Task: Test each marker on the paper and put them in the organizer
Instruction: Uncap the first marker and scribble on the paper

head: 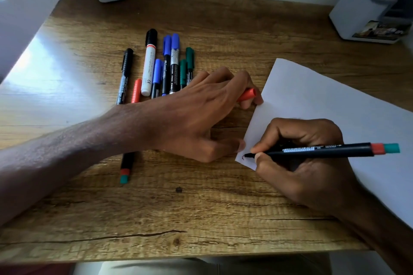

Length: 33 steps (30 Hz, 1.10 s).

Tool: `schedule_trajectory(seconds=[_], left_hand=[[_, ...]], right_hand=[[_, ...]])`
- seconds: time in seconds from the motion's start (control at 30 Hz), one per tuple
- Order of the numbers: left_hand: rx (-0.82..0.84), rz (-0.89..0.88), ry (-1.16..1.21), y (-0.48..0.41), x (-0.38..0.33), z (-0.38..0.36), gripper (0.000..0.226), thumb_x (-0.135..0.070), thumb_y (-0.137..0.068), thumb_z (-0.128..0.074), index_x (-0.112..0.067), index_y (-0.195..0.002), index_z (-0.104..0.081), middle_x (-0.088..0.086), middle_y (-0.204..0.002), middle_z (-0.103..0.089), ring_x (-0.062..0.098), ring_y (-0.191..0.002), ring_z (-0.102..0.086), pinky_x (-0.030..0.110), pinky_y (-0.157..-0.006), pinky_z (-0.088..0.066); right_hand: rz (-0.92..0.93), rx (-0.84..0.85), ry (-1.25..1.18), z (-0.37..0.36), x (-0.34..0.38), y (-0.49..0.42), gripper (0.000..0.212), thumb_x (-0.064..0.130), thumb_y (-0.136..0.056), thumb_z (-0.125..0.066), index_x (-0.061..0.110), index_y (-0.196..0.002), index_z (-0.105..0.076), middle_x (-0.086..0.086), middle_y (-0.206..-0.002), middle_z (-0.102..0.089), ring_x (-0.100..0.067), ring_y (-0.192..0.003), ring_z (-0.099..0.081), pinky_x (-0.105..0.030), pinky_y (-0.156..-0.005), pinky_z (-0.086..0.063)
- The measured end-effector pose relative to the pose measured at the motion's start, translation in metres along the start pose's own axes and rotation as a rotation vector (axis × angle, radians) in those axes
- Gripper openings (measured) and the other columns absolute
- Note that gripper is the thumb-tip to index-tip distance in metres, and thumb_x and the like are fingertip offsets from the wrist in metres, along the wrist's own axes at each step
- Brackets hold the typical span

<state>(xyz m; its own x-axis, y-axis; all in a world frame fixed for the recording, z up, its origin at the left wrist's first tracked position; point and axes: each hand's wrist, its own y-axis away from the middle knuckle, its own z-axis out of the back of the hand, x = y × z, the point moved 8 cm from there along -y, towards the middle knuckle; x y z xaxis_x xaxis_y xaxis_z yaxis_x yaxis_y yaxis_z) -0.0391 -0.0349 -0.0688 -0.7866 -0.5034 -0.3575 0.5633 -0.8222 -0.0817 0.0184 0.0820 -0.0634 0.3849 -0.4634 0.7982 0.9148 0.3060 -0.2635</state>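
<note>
Pressing the tip to the near corner of the paper (324,105), the right hand (297,163) grips a black marker (319,149) in a writing hold, at the lower right of the frame; a small red mark shows just beside the tip. The left hand (201,116), at the centre, pins the paper's edge with its thumb while its fingers curl around the red cap (247,94). The remaining markers (165,65) lie in a loose row on the desk (178,219) toward the upper left, and the organizer (366,9) stands at the upper right, well apart from both hands. To do this stroke well, the paper should probably stay pinned, the pressure stay light, and the line be long enough to judge the ink before recapping.
</note>
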Motion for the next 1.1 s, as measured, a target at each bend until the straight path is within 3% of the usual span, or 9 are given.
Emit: schedule_trajectory(seconds=[0.07,0.23,0.37,0.67,0.83,1.1], left_hand=[[-0.002,0.002,-0.001,0.0003,0.0001,0.0001,0.072,-0.059,-0.087,-0.063,-0.018,-0.14,-0.036,-0.009,-0.132,-0.049,0.009,-0.121,-0.035,0.038,-0.106,-0.034],[-0.02,-0.002,0.002,0.0013,-0.0006,0.0016,0.07,-0.058,-0.087,-0.064,-0.018,-0.136,-0.037,-0.013,-0.121,-0.043,0.005,-0.113,-0.033,0.033,-0.102,-0.035],[-0.034,-0.016,0.005,0.0007,-0.0016,0.0025,0.066,-0.058,-0.086,-0.065,-0.022,-0.133,-0.037,-0.018,-0.116,-0.04,0.004,-0.111,-0.033,0.03,-0.098,-0.035],[-0.006,0.001,0.013,0.0001,0.0012,0.0008,0.07,-0.059,-0.086,-0.063,-0.019,-0.137,-0.038,-0.011,-0.127,-0.048,0.009,-0.118,-0.037,0.038,-0.102,-0.036],[-0.014,0.001,0.019,0.0011,0.0006,0.0016,0.067,-0.058,-0.086,-0.065,-0.019,-0.133,-0.037,-0.013,-0.12,-0.044,0.007,-0.112,-0.035,0.032,-0.099,-0.035],[0.005,-0.004,0.001,-0.0004,0.0012,-0.0005,0.071,-0.06,-0.085,-0.061,-0.018,-0.137,-0.037,-0.009,-0.133,-0.05,0.013,-0.122,-0.038,0.041,-0.104,-0.034]], right_hand=[[-0.003,-0.002,-0.001,0.0001,-0.0002,-0.0003,0.013,0.002,-0.074,-0.087,0.009,-0.074,-0.075,0.003,-0.067,-0.072,-0.019,-0.057,-0.069,-0.034,-0.046,-0.055],[-0.012,-0.036,-0.011,0.0014,0.001,-0.0002,0.012,0.021,-0.078,-0.081,0.012,-0.073,-0.075,0.006,-0.066,-0.071,-0.015,-0.06,-0.069,-0.026,-0.048,-0.055],[-0.016,-0.048,-0.002,0.002,0.0013,-0.0012,0.018,0.029,-0.077,-0.075,0.012,-0.073,-0.075,0.006,-0.067,-0.071,-0.017,-0.06,-0.069,-0.032,-0.048,-0.056],[-0.02,-0.072,0.008,0.0033,0.0016,-0.0013,0.02,0.029,-0.077,-0.074,0.01,-0.071,-0.074,0.005,-0.064,-0.07,-0.016,-0.059,-0.067,-0.027,-0.047,-0.054],[-0.027,-0.085,0.005,0.0048,0.001,-0.002,0.019,0.029,-0.077,-0.075,0.011,-0.07,-0.074,0.006,-0.064,-0.068,-0.015,-0.06,-0.067,-0.022,-0.049,-0.052],[-0.019,-0.103,0.024,0.0057,-0.0015,-0.0018,0.019,0.027,-0.077,-0.071,0.009,-0.071,-0.075,0.004,-0.066,-0.071,-0.014,-0.062,-0.069,-0.024,-0.051,-0.055]])
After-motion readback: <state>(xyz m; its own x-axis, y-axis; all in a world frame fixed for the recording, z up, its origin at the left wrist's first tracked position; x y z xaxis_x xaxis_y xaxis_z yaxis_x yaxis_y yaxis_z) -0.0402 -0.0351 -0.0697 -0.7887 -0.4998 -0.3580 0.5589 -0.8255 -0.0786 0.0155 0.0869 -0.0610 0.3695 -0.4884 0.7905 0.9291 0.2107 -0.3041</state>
